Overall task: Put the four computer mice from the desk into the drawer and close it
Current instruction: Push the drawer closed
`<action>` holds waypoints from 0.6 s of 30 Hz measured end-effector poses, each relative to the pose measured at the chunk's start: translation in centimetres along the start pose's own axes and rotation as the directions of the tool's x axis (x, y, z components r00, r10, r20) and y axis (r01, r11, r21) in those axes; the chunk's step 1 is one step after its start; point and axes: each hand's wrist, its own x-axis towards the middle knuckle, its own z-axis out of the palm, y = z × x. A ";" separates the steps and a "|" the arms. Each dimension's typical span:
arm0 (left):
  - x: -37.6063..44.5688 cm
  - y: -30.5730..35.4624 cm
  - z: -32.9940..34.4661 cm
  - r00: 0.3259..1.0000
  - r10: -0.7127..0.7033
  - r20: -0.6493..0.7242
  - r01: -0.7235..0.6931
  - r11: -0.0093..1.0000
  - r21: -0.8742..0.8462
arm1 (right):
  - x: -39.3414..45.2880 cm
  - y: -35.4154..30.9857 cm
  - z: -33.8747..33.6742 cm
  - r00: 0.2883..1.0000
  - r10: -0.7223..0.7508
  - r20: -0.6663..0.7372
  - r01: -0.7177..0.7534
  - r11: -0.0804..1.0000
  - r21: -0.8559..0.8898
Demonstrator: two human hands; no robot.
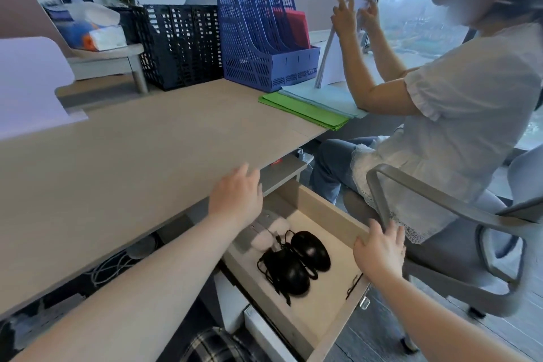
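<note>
The wooden drawer [332, 216] under the desk stands open. Inside lie two black wired mice [311, 250] with tangled cables, and two pale pink mice [271, 233] sit behind them, partly hidden by my left wrist. My left hand [236, 197] hovers with fingers apart over the desk's front edge [117, 185], holding nothing. My right hand [380, 253] rests flat with spread fingers on the drawer's front right corner.
A person sits on a grey office chair [458, 232] close to the drawer's right, holding up papers. Blue [264, 47] and black [179, 44] file racks and green folders [305, 110] stand at the desk's back. Cables lie under the desk.
</note>
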 end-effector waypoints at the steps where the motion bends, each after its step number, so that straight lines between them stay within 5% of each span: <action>1: 0.1 -0.5 -0.4 1.000 -0.011 -0.018 0.012 1.000 0.010 | -0.2 0.2 0.2 0.998 0.061 0.009 -0.062 0.990 0.124; 5: 0.7 -2.7 -1.3 0.997 -0.073 -0.001 0.073 0.995 0.068 | -0.4 0.2 0.6 0.981 0.184 0.058 -0.192 0.902 0.387; 13: 2.9 -6.8 -0.3 0.917 -0.315 0.245 0.327 0.945 -0.008 | 0.3 -2.1 0.6 0.962 0.267 0.060 -0.265 0.854 0.448; 18: 2.8 -8.1 0.4 0.911 -0.282 0.301 0.269 0.959 0.084 | 1.2 -4.6 1.6 0.967 0.237 0.094 -0.254 0.856 0.451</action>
